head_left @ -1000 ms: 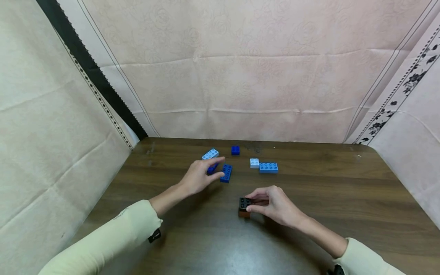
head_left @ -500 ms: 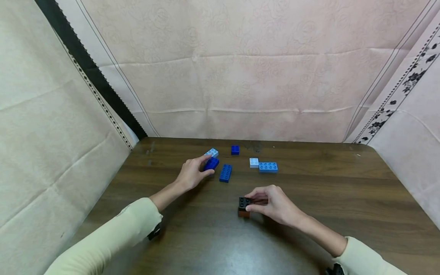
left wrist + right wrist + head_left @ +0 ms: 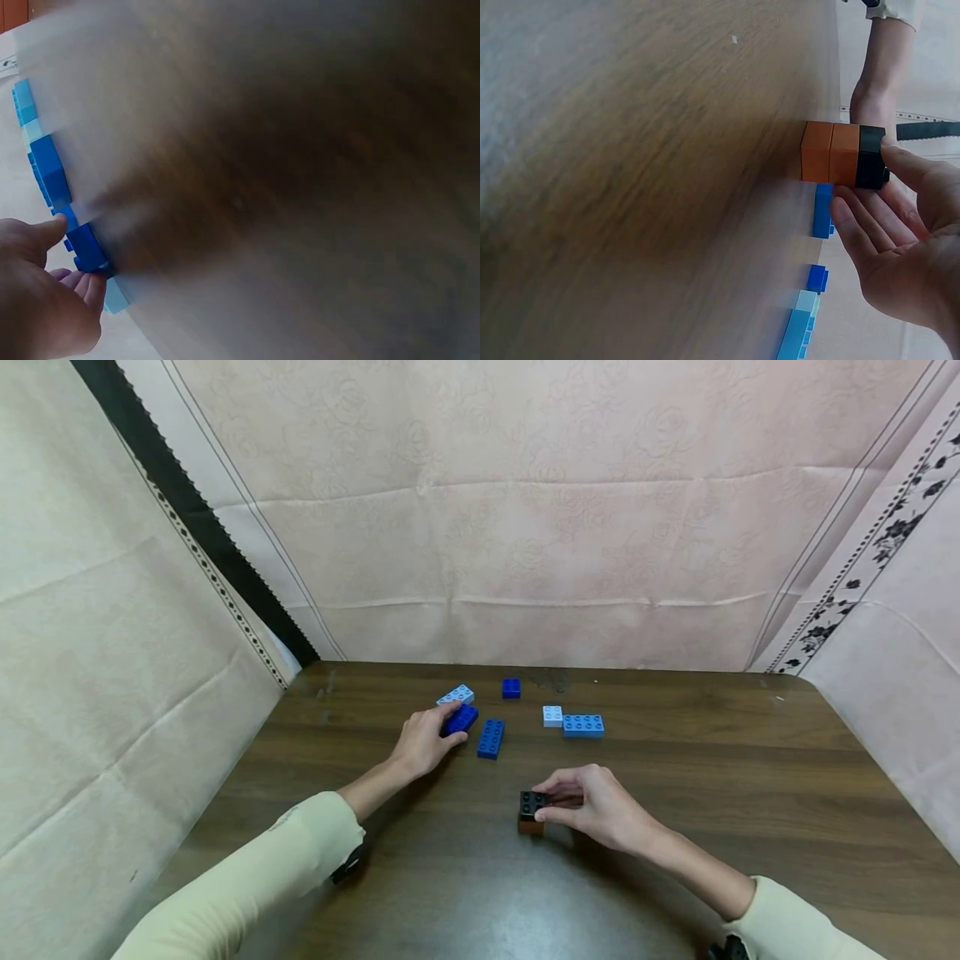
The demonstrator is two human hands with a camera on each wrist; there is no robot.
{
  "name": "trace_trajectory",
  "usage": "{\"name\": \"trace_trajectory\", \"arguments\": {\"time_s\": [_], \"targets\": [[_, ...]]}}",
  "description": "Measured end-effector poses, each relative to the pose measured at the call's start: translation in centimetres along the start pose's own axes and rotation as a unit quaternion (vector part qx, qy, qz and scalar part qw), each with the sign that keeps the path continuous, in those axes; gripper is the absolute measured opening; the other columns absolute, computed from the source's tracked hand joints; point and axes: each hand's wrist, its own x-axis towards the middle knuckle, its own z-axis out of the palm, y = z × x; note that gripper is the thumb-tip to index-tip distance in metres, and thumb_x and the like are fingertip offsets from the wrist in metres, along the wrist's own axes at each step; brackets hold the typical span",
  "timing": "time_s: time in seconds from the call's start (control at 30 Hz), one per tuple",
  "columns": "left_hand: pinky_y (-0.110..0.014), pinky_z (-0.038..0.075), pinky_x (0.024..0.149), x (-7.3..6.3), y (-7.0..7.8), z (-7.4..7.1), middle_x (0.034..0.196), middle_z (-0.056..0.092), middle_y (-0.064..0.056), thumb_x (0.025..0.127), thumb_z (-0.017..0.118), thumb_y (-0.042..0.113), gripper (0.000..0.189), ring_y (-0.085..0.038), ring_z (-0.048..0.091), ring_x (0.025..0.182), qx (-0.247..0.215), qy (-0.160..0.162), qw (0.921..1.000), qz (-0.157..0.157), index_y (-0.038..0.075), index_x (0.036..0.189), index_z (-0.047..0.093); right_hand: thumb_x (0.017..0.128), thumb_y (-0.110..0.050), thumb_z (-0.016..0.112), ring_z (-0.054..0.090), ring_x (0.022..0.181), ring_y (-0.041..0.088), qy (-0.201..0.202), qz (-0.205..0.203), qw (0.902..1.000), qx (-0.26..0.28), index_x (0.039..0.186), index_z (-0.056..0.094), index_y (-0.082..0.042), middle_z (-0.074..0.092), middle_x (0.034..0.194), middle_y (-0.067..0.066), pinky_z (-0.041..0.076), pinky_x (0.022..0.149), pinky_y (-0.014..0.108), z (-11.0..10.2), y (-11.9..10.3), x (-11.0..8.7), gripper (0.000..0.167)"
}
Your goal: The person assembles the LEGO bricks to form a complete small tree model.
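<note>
My left hand reaches around a dark blue toy brick at the table's left-middle, index finger along its far side and thumb at its near side. In the left wrist view, the fingers touch the dark blue brick, while the thumb's contact is harder to make out. With thumb and fingers, my right hand holds a small upright stack on the table. A black brick tops it, over two orange-brown bricks.
A light blue brick lies just behind my left hand. Right of it are a medium blue brick and a small dark blue brick. A pale blue brick adjoins a longer blue brick. Cloth hangs behind the wooden table.
My left hand has drawn back left from over the medium blue brick and settled around the dark blue one, its fingers closing in. My right hand and the stack stay put.
</note>
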Motion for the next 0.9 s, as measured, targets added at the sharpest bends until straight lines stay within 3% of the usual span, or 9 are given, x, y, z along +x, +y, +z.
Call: {"name": "trace_trajectory", "arguments": {"time_s": [0.3,0.57,0.8,0.9], "targets": [[-0.058,0.05,0.108,0.6,0.2,0.6,0.148,0.059,-0.024,0.102,0.074,0.013,0.059,-0.044,0.061,0.132,0.011,-0.012,0.9999,0.001,0.005,0.156,0.052,0.095,-0.01,0.082,0.076,0.102,0.02,0.0,0.0,1.0,0.0,0.117,0.076,-0.001,0.078,0.111,0.008,0.062,0.087,0.031,0.0,0.0,0.0,0.024],[-0.06,0.049,0.108,0.2,0.5,0.4,0.15,0.058,-0.024,0.102,0.071,0.005,0.057,-0.043,0.059,0.134,0.019,-0.021,0.9995,0.014,0.007,0.156,0.052,0.095,-0.01,0.082,0.076,0.102,0.02,-0.001,0.003,1.0,0.002,0.116,0.077,-0.002,0.078,0.112,0.008,0.061,0.087,0.031,0.1,0.0,0.0,0.024],[-0.06,0.051,0.106,-0.4,0.7,-0.4,0.146,0.061,-0.026,0.102,0.072,0.007,0.055,-0.043,0.061,0.131,0.014,0.007,0.9989,0.044,0.007,0.154,0.055,0.095,-0.01,0.082,0.076,0.102,0.021,0.001,0.001,1.0,0.003,0.116,0.077,-0.002,0.078,0.111,0.008,0.061,0.087,0.029,0.1,-0.1,-0.1,0.024],[-0.056,0.056,0.099,-0.7,1.1,-0.8,0.141,0.065,-0.025,0.101,0.074,0.008,0.055,-0.04,0.068,0.12,0.012,0.014,0.9982,0.057,0.008,0.153,0.056,0.095,-0.01,0.082,0.076,0.102,0.021,0.002,-0.001,1.0,0.003,0.116,0.077,-0.002,0.078,0.111,0.008,0.061,0.087,0.03,0.1,0.0,-0.1,0.024]]}}
